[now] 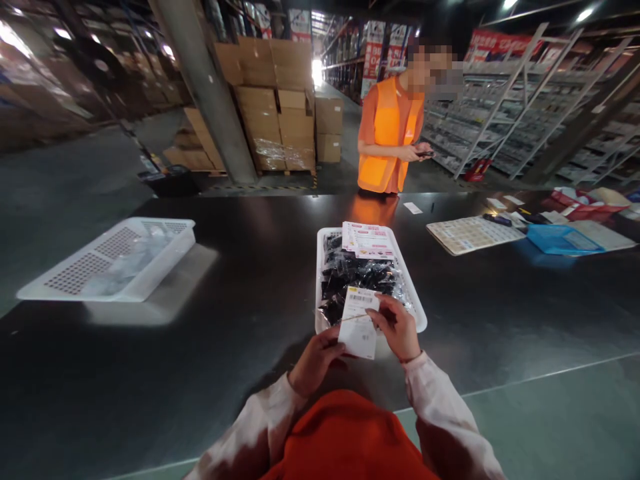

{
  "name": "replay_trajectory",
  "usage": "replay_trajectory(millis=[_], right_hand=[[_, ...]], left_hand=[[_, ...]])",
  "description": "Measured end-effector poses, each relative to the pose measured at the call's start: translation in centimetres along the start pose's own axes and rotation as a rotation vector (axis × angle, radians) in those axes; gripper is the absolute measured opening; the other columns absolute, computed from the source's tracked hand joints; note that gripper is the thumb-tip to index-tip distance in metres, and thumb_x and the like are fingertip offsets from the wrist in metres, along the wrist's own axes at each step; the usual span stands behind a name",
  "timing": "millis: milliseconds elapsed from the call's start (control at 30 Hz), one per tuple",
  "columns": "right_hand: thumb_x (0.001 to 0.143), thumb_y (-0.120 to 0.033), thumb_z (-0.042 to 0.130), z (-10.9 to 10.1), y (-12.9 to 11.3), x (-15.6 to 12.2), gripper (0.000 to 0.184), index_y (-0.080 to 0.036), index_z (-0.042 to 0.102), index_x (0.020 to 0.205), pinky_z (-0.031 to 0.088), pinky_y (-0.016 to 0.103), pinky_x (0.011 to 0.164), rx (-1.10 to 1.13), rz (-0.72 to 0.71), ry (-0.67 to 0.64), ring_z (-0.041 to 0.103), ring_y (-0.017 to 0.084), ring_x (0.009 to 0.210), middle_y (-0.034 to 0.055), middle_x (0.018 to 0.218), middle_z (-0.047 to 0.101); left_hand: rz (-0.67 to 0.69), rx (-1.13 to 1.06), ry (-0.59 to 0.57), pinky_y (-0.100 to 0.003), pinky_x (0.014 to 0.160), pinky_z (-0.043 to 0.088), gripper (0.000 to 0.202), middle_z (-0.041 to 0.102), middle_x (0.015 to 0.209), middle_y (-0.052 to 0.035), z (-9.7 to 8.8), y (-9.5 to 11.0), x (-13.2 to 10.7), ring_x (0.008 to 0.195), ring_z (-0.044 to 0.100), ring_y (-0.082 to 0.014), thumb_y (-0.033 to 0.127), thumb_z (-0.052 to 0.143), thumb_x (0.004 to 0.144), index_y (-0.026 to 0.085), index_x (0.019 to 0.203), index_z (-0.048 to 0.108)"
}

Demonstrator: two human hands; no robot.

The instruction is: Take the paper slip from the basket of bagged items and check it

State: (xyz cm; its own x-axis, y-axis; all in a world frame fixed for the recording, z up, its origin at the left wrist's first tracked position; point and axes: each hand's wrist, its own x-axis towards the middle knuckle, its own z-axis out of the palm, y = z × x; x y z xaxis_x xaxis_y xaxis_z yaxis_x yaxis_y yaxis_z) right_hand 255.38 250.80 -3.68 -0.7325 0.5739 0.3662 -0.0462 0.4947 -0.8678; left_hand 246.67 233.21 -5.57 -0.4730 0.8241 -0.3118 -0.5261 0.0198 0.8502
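Observation:
Between my two hands is a white printed card [359, 340] with a barcode near its top, held over the near end of a white plastic basket [419, 315]. A thin tan band, like a rubber band, crosses its middle; whether it is one card or a stack I cannot tell. My left hand [314, 363] is closed on the card's lower left edge. The fingers of my right hand [397, 327] are pinched at its right edge, near the band. Black items in clear plastic bags [357, 275] fill the basket, and pink-and-white printed sheets [369, 241] lie over its far end.
Another white basket [167, 277] with clear bags sits at the left of the dark table [250, 267]. To the right lie a sheeted board [460, 235], a blue tray [563, 239] and a red container [587, 203]. A person in an orange vest [387, 133] stands across the table, holding a phone-like device.

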Motion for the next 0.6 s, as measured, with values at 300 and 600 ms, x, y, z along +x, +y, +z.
replay_trajectory(millis=[300,600], right_hand=[[0.084,-0.041,0.068,0.09,0.12,0.05,0.035,-0.019,0.060,0.110,0.050,0.028,0.056,0.019,-0.009,-0.005,0.058,0.013,0.055,0.0003,0.075,0.063],[0.084,-0.043,0.067,0.24,0.04,0.14,0.035,-0.019,0.061,0.109,0.050,0.027,0.055,-0.022,-0.017,-0.018,0.059,0.014,0.056,0.0003,0.073,0.064]], left_hand=[[0.003,0.001,0.011,-0.028,0.057,0.052,0.046,0.072,0.098,-0.0124,0.26,0.17,-0.13,0.079,0.069,-0.0245,0.030,0.070,0.067,0.012,0.109,0.067],[-0.017,-0.033,0.042,-0.029,0.057,0.051,0.048,0.072,0.093,-0.0110,0.58,0.33,-0.35,0.079,0.068,-0.0244,0.027,0.071,0.063,0.012,0.108,0.066]])
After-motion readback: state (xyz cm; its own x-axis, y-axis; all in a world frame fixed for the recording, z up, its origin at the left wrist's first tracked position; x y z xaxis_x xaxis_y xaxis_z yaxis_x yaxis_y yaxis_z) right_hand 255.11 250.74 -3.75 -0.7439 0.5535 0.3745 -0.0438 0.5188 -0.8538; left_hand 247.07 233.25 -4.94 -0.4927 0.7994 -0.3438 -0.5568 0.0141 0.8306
